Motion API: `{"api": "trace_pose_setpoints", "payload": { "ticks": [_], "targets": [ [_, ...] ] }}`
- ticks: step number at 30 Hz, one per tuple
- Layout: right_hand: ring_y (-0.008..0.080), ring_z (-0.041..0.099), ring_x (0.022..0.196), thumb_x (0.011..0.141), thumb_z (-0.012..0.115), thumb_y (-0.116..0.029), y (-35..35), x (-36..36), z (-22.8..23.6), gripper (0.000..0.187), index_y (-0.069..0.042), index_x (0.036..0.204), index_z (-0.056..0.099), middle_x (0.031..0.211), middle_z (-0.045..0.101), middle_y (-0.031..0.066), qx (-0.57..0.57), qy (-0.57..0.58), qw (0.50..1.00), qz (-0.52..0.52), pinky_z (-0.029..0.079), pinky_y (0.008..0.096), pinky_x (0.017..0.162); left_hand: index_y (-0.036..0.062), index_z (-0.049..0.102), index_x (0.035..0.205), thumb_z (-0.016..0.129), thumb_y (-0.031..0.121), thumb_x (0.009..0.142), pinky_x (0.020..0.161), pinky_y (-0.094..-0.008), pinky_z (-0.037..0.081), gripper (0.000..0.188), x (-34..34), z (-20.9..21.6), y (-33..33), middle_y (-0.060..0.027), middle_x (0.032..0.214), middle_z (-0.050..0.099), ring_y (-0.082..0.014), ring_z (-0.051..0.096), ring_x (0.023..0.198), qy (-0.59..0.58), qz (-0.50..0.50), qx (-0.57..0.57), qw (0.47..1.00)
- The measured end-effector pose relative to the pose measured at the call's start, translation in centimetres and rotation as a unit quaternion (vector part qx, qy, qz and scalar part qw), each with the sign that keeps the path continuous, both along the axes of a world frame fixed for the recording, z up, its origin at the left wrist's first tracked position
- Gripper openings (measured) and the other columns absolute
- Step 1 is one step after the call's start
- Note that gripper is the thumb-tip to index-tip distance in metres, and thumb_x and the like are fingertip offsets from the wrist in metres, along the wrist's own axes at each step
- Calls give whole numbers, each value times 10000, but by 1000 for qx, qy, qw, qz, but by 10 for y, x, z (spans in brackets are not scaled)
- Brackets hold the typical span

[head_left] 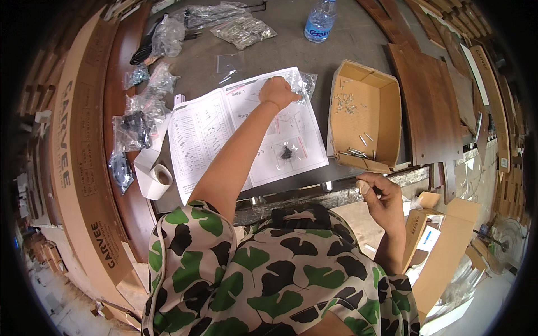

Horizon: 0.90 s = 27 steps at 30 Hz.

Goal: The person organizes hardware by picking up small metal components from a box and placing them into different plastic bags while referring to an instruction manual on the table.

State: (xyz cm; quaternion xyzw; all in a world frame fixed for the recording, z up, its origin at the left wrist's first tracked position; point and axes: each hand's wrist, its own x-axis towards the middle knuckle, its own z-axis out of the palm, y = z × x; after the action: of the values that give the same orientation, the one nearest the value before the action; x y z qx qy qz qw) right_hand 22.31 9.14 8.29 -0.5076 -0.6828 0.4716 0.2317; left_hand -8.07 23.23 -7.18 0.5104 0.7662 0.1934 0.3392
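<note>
Left hand (277, 92): stretched forward on a straight, bare arm, knuckles up, fingers curled shut on a small clear plastic bag (302, 84) at the far edge of the instruction sheet (224, 131).

Bag in the grasp: transparent, crinkled, sticking out to the right of the fist; contents too small to tell.

Instruction sheet: white, opened as two pages, printed with line diagrams; lies flat on the grey desk (291, 50) under the hand and forearm. A second small clear bag (286, 152) with dark parts lies on the sheet, nearer the person than the hand.

Right hand (381, 193): raised at the near edge of the desk, wrist bent, fingers closed around a small pale piece (364, 186); its kind cannot be told.

Cardboard box (367, 115): open, shallow, just right of the sheet and beyond the right hand; holds loose metal screws (346, 103) and pins.

Other items: several plastic bags of hardware (137, 120) left of the left hand; a white roll (157, 178) at the sheet's near left corner; a clear water bottle (320, 21) with a blue label beyond the hand; dark wood panels (426, 106) to the far right.

Nothing lies between the left hand and its bag; the forearm covers the middle of the sheet.
</note>
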Motion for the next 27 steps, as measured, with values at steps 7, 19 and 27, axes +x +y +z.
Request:
{"api": "trace_pose_setpoints", "payload": {
  "ticks": [7,19,27],
  "targets": [
    [51,481,665,891,654,-113,5,5,-9,176,24,1001,649,731,579,-19,-18,5,1000,12,404,204,601,60,667,897,808,323,645,731,-318,506,390,4,-14,-15,-76,822,680,-210,651,784,-55,9,101,993],
    [45,479,676,889,655,-105,13,-10,-17,169,18,1005,647,738,585,-21,-12,15,999,43,406,201,614,74,665,955,829,360,583,842,-353,488,497,21,2,-12,-115,1040,621,-249,597,1001,46,-37,35,998],
    [43,486,688,895,647,-103,10,-11,-15,162,19,1002,645,742,593,-21,-17,3,998,52,413,199,626,75,683,942,797,201,630,770,-311,513,354,23,-17,-17,-56,842,704,-211,668,823,-46,35,97,994]
  ]
}}
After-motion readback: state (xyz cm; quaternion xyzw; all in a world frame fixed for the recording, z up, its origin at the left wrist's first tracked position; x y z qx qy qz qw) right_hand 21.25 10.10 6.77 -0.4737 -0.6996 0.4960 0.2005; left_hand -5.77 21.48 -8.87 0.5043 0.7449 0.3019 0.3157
